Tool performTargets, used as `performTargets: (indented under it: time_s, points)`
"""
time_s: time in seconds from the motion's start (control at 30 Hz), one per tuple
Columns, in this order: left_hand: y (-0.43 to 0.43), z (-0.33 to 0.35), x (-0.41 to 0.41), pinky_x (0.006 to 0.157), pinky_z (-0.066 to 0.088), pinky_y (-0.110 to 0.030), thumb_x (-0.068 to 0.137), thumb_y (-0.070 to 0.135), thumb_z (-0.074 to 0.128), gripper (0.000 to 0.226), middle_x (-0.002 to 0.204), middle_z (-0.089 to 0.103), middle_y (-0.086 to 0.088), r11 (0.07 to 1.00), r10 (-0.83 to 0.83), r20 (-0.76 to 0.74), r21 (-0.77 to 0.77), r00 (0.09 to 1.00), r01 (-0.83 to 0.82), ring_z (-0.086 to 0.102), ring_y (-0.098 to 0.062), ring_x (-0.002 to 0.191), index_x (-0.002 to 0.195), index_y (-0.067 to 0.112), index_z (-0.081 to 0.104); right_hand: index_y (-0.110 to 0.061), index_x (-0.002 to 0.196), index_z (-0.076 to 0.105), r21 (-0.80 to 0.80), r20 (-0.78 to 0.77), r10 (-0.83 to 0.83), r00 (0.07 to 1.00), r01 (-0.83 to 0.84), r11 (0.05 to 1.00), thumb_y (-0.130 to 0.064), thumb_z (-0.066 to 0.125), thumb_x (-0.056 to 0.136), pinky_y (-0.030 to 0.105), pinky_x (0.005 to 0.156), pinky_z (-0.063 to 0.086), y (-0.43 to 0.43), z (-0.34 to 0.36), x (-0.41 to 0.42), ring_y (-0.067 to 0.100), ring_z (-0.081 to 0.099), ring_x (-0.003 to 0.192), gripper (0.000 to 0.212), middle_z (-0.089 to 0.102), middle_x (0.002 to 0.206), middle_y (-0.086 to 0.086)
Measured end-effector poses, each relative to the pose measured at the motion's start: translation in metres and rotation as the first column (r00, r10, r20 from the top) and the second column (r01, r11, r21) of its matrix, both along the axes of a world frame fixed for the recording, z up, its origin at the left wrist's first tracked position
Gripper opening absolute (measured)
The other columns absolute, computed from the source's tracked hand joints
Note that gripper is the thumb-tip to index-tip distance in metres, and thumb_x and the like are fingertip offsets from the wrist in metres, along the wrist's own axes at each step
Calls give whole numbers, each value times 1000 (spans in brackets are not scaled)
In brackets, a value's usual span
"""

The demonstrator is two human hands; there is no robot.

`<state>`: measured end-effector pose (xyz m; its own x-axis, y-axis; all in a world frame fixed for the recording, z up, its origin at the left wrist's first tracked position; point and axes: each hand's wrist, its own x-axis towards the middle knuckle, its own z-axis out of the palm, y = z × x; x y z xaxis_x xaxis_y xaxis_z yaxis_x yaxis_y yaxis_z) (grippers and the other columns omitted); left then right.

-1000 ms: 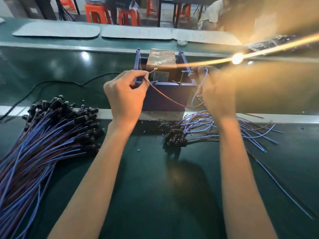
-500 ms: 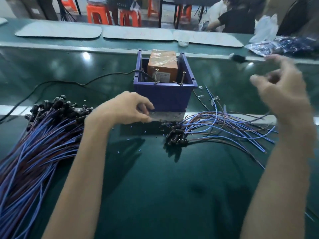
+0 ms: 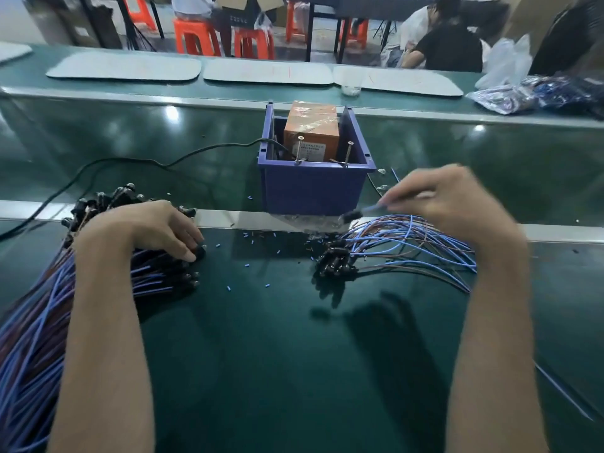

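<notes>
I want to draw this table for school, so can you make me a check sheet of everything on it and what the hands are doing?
Surface: green bench, shiny, metal strip across it.
Job's things: big wire bundle at left; small wire pile at right; blue box holding an orange block.
Clutter: tiny blue bits scattered by the box.
Grippers: left hand rests on the big wire bundle, grip unclear; right hand, blurred, pinches a single wire over the small wire pile.
Cables: black cable runs left from the blue box.
Surroundings: orange stools, white mats, a seated person, plastic bags.
</notes>
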<state>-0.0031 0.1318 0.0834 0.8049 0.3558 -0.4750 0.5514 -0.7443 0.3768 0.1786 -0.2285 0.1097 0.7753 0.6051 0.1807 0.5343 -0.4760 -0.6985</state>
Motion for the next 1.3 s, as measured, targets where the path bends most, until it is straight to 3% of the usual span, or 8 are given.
performTargets:
  time_s: [0.1,0.3,0.63,0.83,0.97,1.17,1.23,1.3]
  points:
    - [-2,-3,3,92,45,-28,66,20,87,28,87,73,17,998,17,9,67,1000,-18,64,-5,90,85,37,73,-23,78,76,-296,-210,52,976,-115,948,1,79,73,7,62,44,27,-22,-16,6,62,69,24,74,77,4]
    - [-13,-10,15,76,49,-25,62,20,88,21,76,73,4,988,51,10,145,999,-52,64,-10,75,71,32,74,-29,72,72,-406,-292,-57,955,-70,911,-7,82,71,16,63,48,25,-46,2,10,63,70,24,72,77,-1]
    - [-29,9,21,65,41,-21,77,9,78,25,80,70,9,981,-154,270,157,950,115,58,-3,73,72,28,62,-27,90,72,23,-140,74,987,-72,997,-22,71,84,14,72,48,42,-2,-20,-2,62,75,7,73,85,-7]
    - [-79,37,31,78,52,-22,80,-1,72,23,83,70,9,979,-89,801,-40,591,201,67,-10,79,86,18,63,-17,119,62,71,-265,325,908,-317,946,-20,70,86,32,85,54,90,6,-58,16,68,88,34,71,101,-5]
    - [-126,47,40,80,53,-22,80,0,68,32,86,69,13,919,-7,924,-145,383,366,68,-7,83,88,30,61,-4,92,66,201,-294,359,886,-310,929,-6,58,92,46,84,56,108,5,-72,30,67,79,8,70,83,12]
    - [-160,52,45,76,52,-19,92,10,59,14,90,67,7,882,228,966,-257,120,396,65,-1,83,96,24,61,-2,97,64,548,-233,288,929,-119,828,0,48,97,22,66,53,95,15,-63,8,65,64,17,69,70,-7]
    - [-171,51,46,65,52,-20,98,23,48,30,72,69,3,784,438,878,-479,194,396,66,-8,66,76,13,66,-1,99,66,578,-188,160,969,-22,816,-8,50,98,28,74,55,90,18,-58,11,67,73,18,71,81,1]
    - [-183,48,50,61,51,-22,101,45,31,64,69,72,-8,631,487,692,-701,533,333,66,-18,60,67,7,69,-5,98,68,598,-149,45,988,54,800,-16,49,100,32,82,54,85,22,-55,14,69,86,23,72,90,4]
